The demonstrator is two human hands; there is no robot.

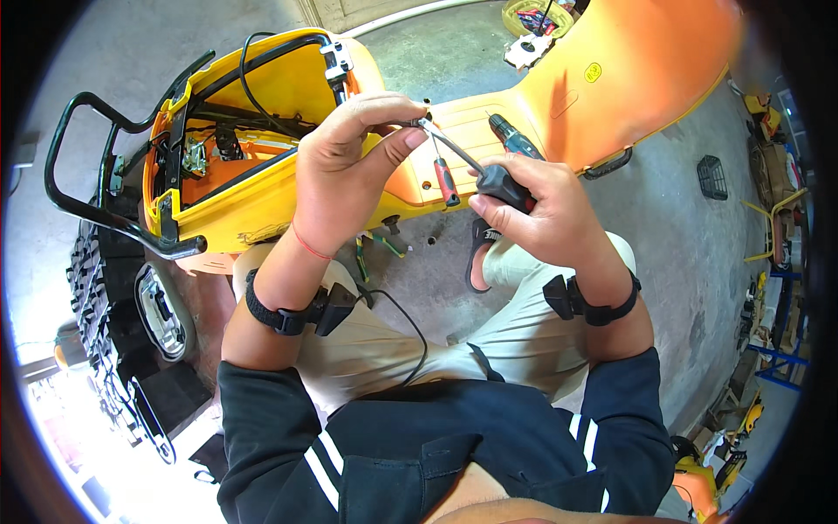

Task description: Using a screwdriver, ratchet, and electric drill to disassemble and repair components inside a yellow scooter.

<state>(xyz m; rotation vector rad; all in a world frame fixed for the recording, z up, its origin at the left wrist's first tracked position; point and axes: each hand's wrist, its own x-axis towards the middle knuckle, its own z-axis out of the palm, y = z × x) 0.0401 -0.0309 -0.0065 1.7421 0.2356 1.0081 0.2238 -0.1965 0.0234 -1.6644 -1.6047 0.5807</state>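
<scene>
My right hand [541, 205] is closed round the black, partly red handle of a screwdriver [504, 187]. Its grey shaft points up and left toward my left hand [353, 148]. There my thumb and forefinger pinch at the shaft's tip; whatever small part sits between them is too small to name. Below the shaft, a second screwdriver [447, 183] with a red and black handle lies on the footboard [467, 122] of an orange and yellow scooter body. A dark cordless drill [513, 138] rests on the same footboard, just beyond my right hand.
The scooter's opened yellow rear [253, 79], with a black tube rack [83, 205], is at left. Green-handled pliers [375, 248] lie on the floor near my knees. At the far right are a black wire basket [712, 177] and cluttered blue shelving [777, 354]. A yellow tub [524, 17] stands behind.
</scene>
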